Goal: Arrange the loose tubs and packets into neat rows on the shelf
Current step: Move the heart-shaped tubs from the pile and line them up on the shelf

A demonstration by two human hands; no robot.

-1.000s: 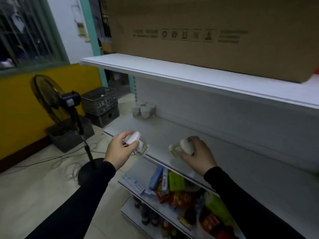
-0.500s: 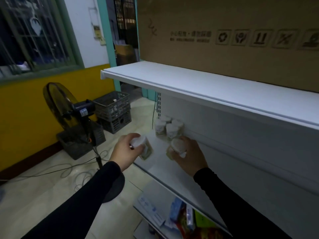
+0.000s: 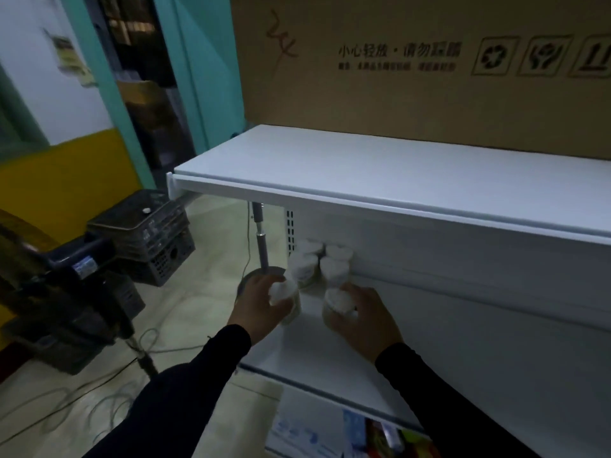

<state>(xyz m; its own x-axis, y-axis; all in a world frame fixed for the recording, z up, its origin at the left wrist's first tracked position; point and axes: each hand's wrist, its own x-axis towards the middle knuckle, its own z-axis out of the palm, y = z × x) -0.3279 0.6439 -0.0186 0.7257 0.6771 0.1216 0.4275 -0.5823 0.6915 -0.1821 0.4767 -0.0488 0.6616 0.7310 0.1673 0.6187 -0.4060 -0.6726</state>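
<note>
Both hands at middle shelf (image 3: 330, 355), centre of frame. Left hand (image 3: 261, 305) curled round white tub (image 3: 285, 300); right hand (image 3: 363, 314) curled round second tub (image 3: 337, 305). Both tubs just in front of four tubs already standing (image 3: 319, 264) in two-by-two block against back panel.

Best way: set each tub down flat, nudge flush behind its column, keep lids level (gaps spoil row).

Tubs small, round, pale plastic, foil-like lids, probably — light is dim. Shelf smooth white metal. Cardboard box (image 3: 413, 71) matte brown, upper frame.
</note>
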